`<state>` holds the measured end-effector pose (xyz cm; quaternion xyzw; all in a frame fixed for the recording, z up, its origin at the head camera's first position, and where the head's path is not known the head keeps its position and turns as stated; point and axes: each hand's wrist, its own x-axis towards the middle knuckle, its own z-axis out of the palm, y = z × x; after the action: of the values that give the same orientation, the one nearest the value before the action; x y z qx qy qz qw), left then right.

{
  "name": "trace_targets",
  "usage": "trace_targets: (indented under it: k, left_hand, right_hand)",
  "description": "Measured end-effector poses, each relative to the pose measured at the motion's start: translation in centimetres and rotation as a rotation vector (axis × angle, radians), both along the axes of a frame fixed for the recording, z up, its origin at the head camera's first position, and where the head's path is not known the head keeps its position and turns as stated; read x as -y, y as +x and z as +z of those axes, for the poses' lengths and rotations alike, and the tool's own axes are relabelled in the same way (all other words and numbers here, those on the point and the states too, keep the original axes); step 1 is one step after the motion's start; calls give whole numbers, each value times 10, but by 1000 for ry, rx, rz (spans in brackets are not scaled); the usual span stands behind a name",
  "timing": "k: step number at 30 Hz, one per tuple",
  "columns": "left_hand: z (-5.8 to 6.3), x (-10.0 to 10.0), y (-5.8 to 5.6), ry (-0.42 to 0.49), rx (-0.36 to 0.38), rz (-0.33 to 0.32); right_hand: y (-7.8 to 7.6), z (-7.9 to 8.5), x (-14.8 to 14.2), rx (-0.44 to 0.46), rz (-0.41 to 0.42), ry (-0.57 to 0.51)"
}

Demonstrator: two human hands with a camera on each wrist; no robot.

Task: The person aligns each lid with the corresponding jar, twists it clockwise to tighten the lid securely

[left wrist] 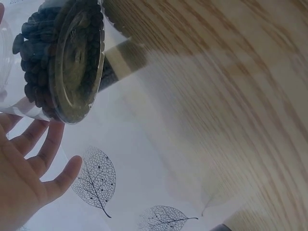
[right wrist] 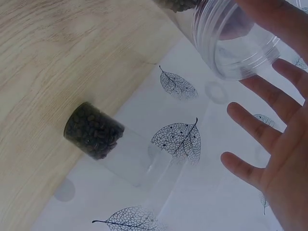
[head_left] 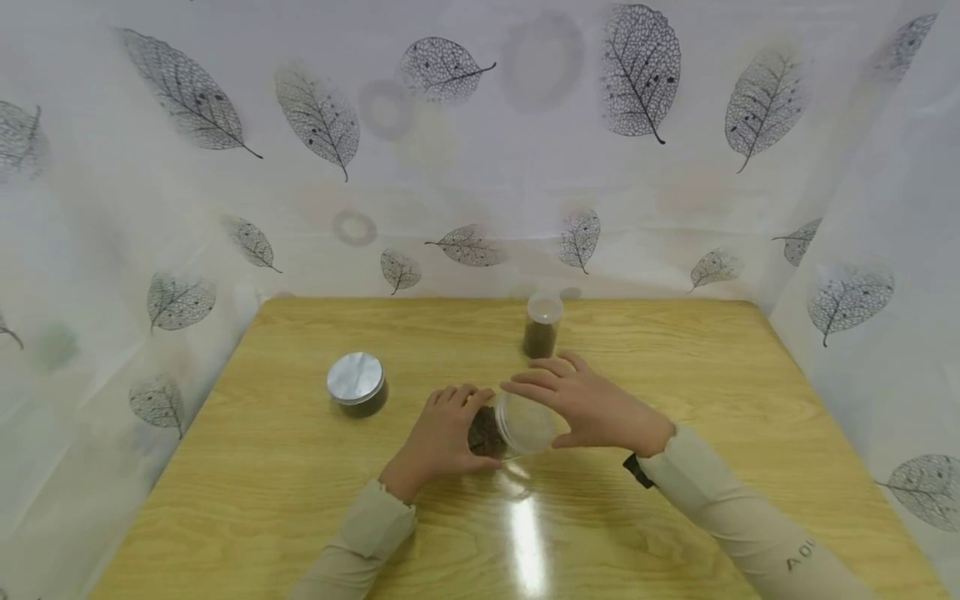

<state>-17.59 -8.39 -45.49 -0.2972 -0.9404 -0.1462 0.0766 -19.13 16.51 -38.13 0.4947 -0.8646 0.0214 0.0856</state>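
My left hand point(head_left: 450, 429) grips a clear plastic jar point(head_left: 487, 435) of dark beans between thumb and fingers. The jar tips over to the right, and its flat bottom shows in the left wrist view with the beans point(left wrist: 38, 57) behind it. At the jar's right end is its clear, ridged top point(right wrist: 226, 48). Around this top my right hand point(head_left: 585, 408) spreads its fingers, with the thumb near the lower edge and the other fingers over the upper side. In the right wrist view the fingertips are right at the rim, and the last two fingers stick out apart from it.
A taller clear jar point(head_left: 542, 327), partly filled with brown beans, stands behind the right hand. To the left is a squat jar with a silver lid point(head_left: 356, 379). The wooden table point(head_left: 262, 500) meets a leaf-patterned white curtain point(head_left: 480, 167) at the back and sides.
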Motion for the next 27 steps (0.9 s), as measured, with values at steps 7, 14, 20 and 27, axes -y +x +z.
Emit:
trace_targets:
  k: [7,14,20,27]
  left_hand:
    - [-1,0,0,15,-5,-4]
    - [-2,0,0,26,-12,-1]
    - [-2,-1,0,32,-10,1]
    - [-2,-1,1,26,0,8]
  right_hand:
    - [-1,-5,-1,17,-14,-29]
    - [0,-11,-1,33,-76,-110]
    - [5,-19,-2,21,-156,-132]
    - [14,-20,1,125,-254,-165]
